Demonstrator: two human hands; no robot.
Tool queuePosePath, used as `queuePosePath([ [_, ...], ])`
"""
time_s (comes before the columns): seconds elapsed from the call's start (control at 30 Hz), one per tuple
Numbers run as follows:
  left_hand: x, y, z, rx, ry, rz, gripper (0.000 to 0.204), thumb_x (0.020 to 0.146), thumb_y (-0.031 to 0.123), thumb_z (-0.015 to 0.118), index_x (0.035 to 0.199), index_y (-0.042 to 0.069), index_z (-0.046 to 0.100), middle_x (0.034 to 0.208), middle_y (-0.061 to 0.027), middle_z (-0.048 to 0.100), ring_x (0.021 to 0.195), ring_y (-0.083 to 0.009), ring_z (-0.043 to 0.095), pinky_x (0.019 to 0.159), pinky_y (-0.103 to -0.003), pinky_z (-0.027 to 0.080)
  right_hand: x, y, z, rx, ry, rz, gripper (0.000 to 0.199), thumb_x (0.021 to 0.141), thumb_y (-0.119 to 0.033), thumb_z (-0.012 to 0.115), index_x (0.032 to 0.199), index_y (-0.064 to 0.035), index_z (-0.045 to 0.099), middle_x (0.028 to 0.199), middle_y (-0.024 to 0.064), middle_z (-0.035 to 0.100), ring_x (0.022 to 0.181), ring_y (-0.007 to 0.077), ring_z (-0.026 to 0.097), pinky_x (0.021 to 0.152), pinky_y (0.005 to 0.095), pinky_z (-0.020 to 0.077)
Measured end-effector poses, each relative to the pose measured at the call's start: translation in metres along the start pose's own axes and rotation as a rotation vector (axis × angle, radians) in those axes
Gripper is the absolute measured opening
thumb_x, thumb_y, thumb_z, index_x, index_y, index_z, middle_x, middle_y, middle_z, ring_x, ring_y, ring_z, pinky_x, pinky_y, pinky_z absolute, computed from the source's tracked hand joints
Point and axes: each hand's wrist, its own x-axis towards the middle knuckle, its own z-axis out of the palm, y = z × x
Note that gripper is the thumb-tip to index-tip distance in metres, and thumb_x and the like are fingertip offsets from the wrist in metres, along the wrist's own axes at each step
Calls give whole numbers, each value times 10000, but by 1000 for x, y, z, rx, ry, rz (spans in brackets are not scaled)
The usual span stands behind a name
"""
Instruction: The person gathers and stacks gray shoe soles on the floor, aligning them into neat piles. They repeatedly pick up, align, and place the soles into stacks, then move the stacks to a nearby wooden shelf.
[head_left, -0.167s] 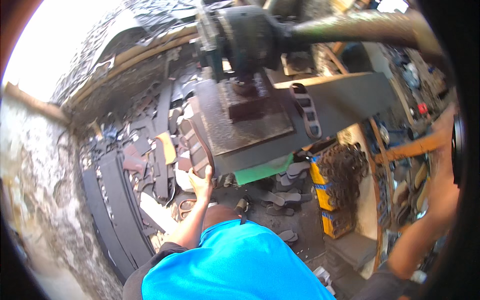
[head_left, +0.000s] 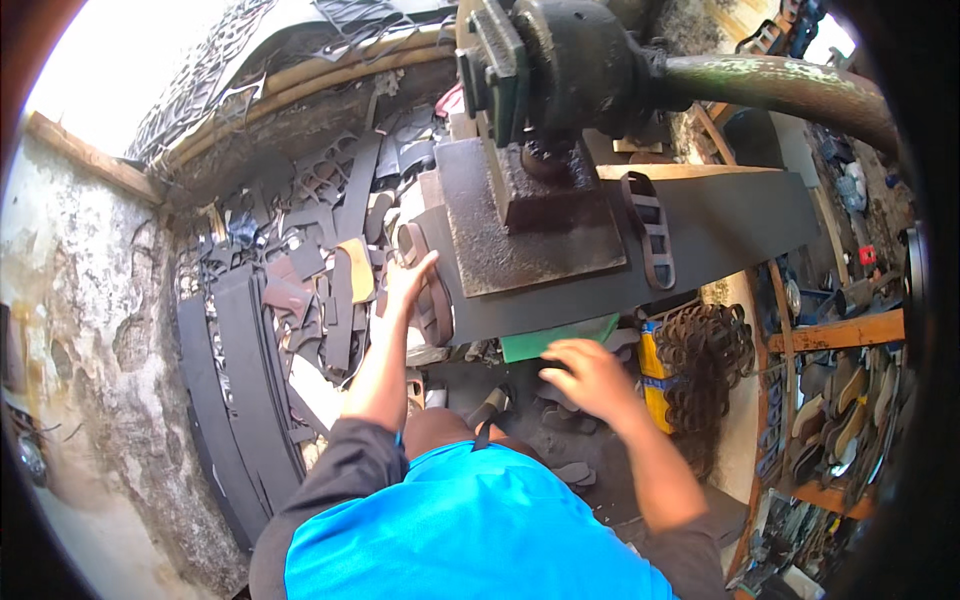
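My left hand [head_left: 402, 285] grips the near left side of a brown, sole-shaped cutting die [head_left: 438, 300], its thumb laid against the rim. This die lies at the left end of a long black sheet [head_left: 560, 298], beside the heavy metal press plate [head_left: 530, 255]. My right hand [head_left: 590, 378] hangs in the air in front of the sheet's near edge, fingers partly spread and holding nothing. A second sole-shaped die [head_left: 652, 235], with crossbars, rests on the sheet to the right of the plate. Beneath the sheet's front edge, a green sheet [head_left: 560, 338] sticks out.
Above the plate stands the dark press head [head_left: 585, 70], its long lever [head_left: 780, 85] reaching right. Black strips [head_left: 250, 380] and offcuts crowd the left. At right are a yellow box [head_left: 655, 375], a wooden beam [head_left: 840, 332] and shelves of soles [head_left: 840, 410].
My right arm has swung in from the far right, near the lever, to the front of the sheet. The die in my left hand has turned and sits flatter. The whole view has shifted.
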Motion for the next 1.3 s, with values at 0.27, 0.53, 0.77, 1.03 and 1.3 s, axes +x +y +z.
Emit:
queuePosePath([
  [0.27, -39, 31, -102, -759, -314, 107, 767, 687, -13, 860, 1341, -8, 459, 1206, -88, 567, 1078, -190, 608, 945, -364, 528, 70, 42, 129, -307, 231, 147, 934, 871, -456, 751, 1601, -88, 301, 1658, 244, 247, 1541, 414, 228, 1257, 515, 221],
  [0.53, -106, 120, -275, -761, -468, 523, 1043, 599, 181, 947, 1464, 45, 379, 1232, -88, 551, 1142, -250, 598, 982, -391, 527, 79, -2, 109, -398, 147, 334, 899, 882, -520, 729, 1581, -91, 362, 1642, 214, 316, 1505, 403, 323, 1223, 494, 299],
  [0.77, -138, 79, -191, 93, -722, 970, 1158, 604, 200, 952, 1521, 66, 258, 1451, -232, 473, 1366, -376, 490, 1098, -477, 453, 69, -159, 112, 705, 464, -141, 598, 915, -264, 797, 1388, -35, 512, 1240, 159, 643, 1197, 255, 632, 1000, 391, 513],
  [1.03, -223, -14, -57, 173, -765, 934, 878, 820, 237, 793, 1501, 7, 289, 1361, -289, 533, 1222, -465, 578, 1011, -507, 482, 20, -68, 185, 290, 806, 784, 356, 864, -171, 708, 1123, 48, 601, 956, 307, 704, 917, 478, 699, 811, 557, 564],
  [1.3, -231, 10, -80, -23, -1185, 1370, 986, 681, 101, 878, 1507, 64, 342, 1344, -210, 587, 1239, -368, 610, 1029, -459, 518, -101, -32, 193, 1640, 674, 471, 509, 881, -373, 806, 1228, -18, 690, 1118, 40, 715, 1112, 183, 607, 986, 400, 488],
])
